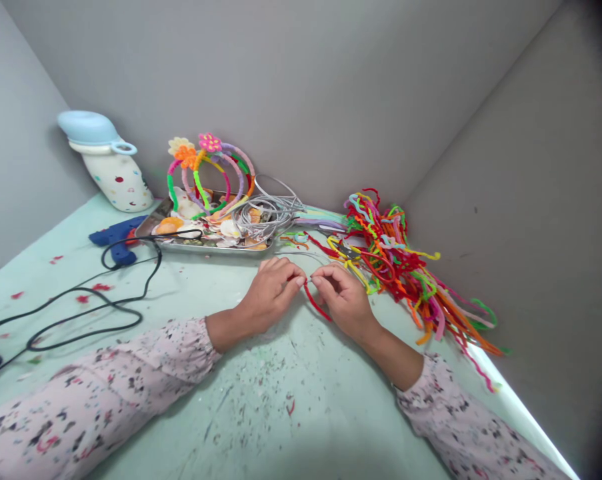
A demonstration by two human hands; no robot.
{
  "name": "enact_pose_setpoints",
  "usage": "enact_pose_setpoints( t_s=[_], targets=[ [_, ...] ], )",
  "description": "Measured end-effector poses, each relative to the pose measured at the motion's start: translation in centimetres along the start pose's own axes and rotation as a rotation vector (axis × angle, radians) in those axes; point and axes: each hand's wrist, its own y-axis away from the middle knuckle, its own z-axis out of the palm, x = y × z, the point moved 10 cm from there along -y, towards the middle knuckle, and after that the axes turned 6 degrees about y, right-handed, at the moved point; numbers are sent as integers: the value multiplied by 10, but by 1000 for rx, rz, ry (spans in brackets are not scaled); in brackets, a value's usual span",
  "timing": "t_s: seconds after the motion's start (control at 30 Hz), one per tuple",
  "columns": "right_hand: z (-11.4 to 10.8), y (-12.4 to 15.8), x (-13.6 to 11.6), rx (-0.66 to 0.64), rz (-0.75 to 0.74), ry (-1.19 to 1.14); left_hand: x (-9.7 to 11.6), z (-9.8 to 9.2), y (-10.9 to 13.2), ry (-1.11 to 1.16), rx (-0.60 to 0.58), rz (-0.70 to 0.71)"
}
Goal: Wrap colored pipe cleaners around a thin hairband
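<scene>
Above the middle of the table, my left hand pinches a short red pipe cleaner between thumb and forefinger. Its free end hangs down to the right, close to my right palm. My right hand is closed in a pinch just beside the left fingertips, nearly meeting them. What lies between its thumb and forefinger is too small to make out. Just beyond the right hand lie yellow-handled pliers and a thin grey wire.
A metal tray holds scraps, pipe-cleaner-wrapped headbands with flowers, and coiled grey wire. A blue glue gun with a looping black cord lies left, before a bottle. Colourful pipe cleaners heap at right by the wall.
</scene>
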Motion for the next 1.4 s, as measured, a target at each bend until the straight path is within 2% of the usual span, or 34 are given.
enact_pose_setpoints(
  t_s=[0.17,0.33,0.53,0.8,1.4],
  targets=[
    [-2,0,-2,21,-20,6,-1,-3,0,-7,21,-14],
    [-7,2,-18,68,-144,38,-1,-7,0,26,52,-12],
    [-2,2,-26,35,-239,121,-1,-6,0,76,48,-10],
    [-4,2,-26,52,-253,129,-4,-5,3,167,62,-43],
    [-3,1,-19,31,-189,100,-2,-6,2,107,62,-38]
  ],
)
